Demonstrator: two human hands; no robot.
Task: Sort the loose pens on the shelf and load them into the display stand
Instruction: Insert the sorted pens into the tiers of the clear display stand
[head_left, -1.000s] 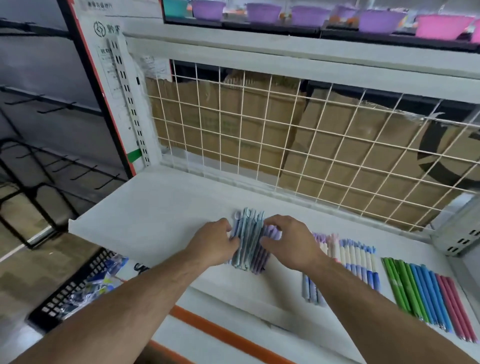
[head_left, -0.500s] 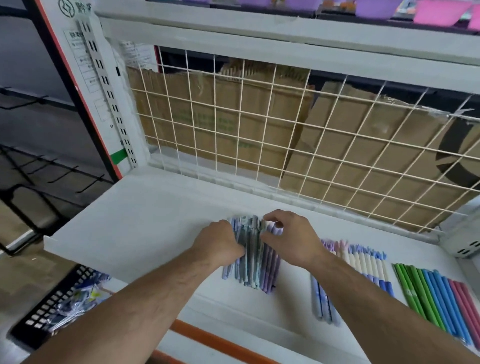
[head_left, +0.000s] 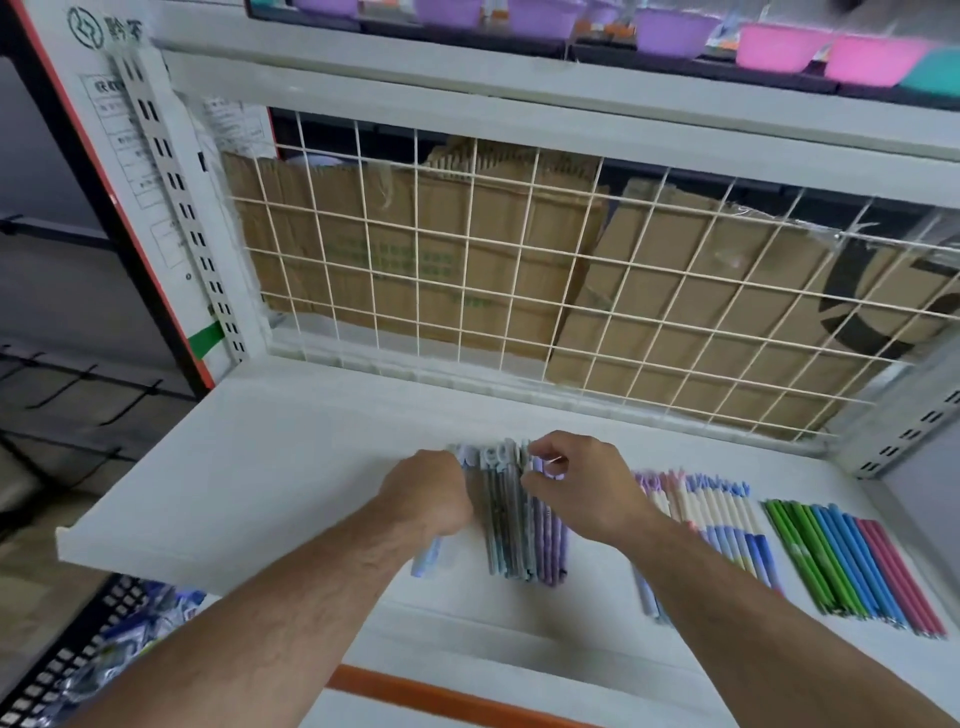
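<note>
Both hands still bracket pen bundle (head_left: 511, 525); left hand (head_left: 428, 491) curled against it, right hand (head_left: 576, 480) now pinching caps.

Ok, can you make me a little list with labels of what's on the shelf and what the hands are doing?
shelf: white shelf with a wire grid back
middle pens: grey and purple pens lying side by side
left hand: left hand pressed against the left side of that bunch
right hand: right hand with fingertips on its top right pens
next group: cream and blue pens, partly behind the right arm
far right group: green, blue and pink pens in a neat row
display stand: not in view
</note>
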